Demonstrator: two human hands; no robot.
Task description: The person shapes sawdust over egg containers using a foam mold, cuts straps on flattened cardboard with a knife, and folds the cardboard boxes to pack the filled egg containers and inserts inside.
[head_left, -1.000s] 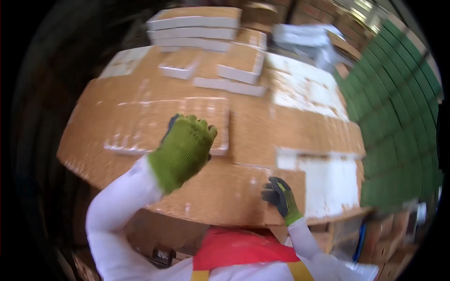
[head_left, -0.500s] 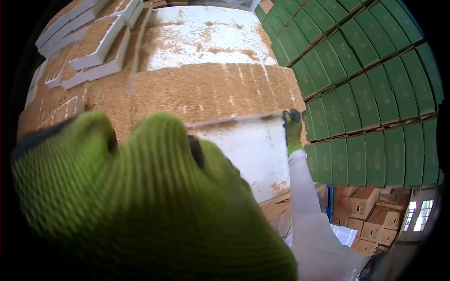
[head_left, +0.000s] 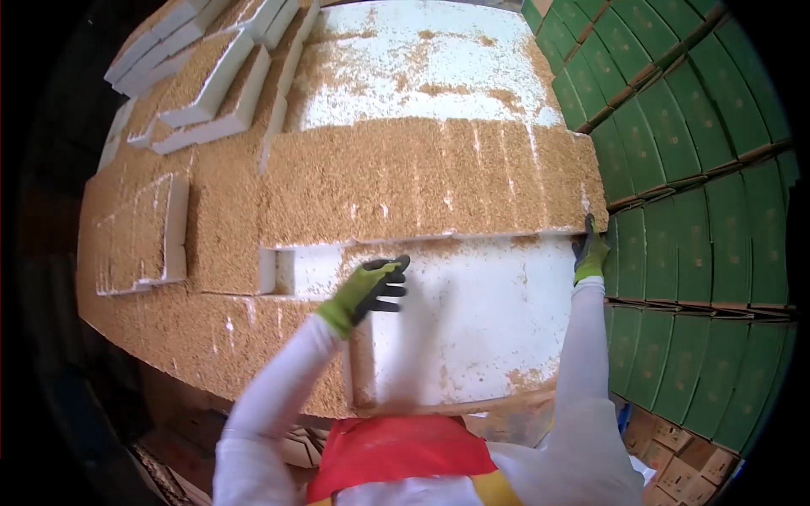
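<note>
My left hand [head_left: 371, 291], in a green glove with a dark grey palm, hovers over the left part of a bare white surface [head_left: 472, 312]. Its fingers are spread and hold nothing. Gloved the same way, my right hand [head_left: 591, 253] reaches to the front right corner of a row of white blocks topped with brown crumbs [head_left: 430, 177]. Its fingertips touch that corner, with thumb and fingers apart. Left of my left hand, the end of a white block [head_left: 267, 271] borders a narrow gap in the crumb-covered layer.
Green boxes [head_left: 666, 169] are stacked in a wall close along the right side. White crumb-topped blocks [head_left: 202, 84] lie piled at the back left, and another raised block [head_left: 175, 228] sits at left. Brown cartons [head_left: 675, 455] stand low at the right.
My left hand has moved away from in front of the camera and down over the white surface, fingers spread. My right hand stays at the row's right corner. The view has shifted.
</note>
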